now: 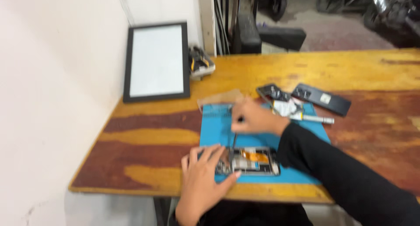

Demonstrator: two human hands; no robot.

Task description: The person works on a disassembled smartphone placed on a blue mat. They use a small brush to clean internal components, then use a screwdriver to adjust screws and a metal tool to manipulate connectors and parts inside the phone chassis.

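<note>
An opened phone (256, 161) with an orange flex strip lies on a blue work mat (214, 129) near the table's front edge. My left hand (202, 178) rests flat on the phone's left end, fingers spread. My right hand (258, 117), in a black sleeve, grips a thin dark screwdriver (235, 138) whose tip points down at the phone's upper left part. The picture is blurred, so small parts are unclear.
A second opened phone (280, 99), a black back cover (321, 99) and a silver pen-like tool (317, 119) lie at the mat's far right. A black-framed white panel (156, 61) leans on the wall, beside a small tool box (200, 64). The wooden table (372, 72) extends right.
</note>
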